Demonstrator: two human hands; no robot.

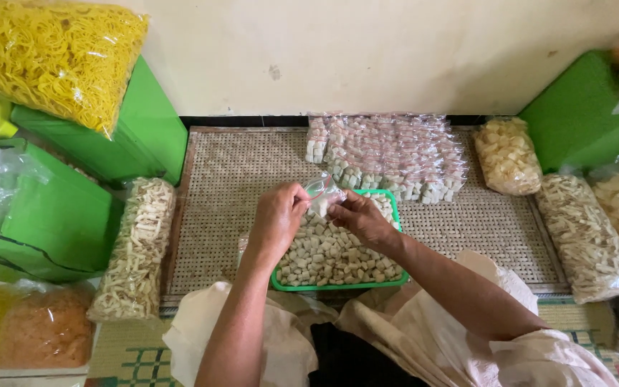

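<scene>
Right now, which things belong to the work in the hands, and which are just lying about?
In use:
left hand and right hand, both holding a small clear bag
green tray of pale snack cubes
filled small packets

Lying about:
bag of yellow noodles
bags of stick crackers
green boxes

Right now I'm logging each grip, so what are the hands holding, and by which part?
A small clear plastic bag, held at its open top by both the left hand and right hand, above the green tray.
</scene>
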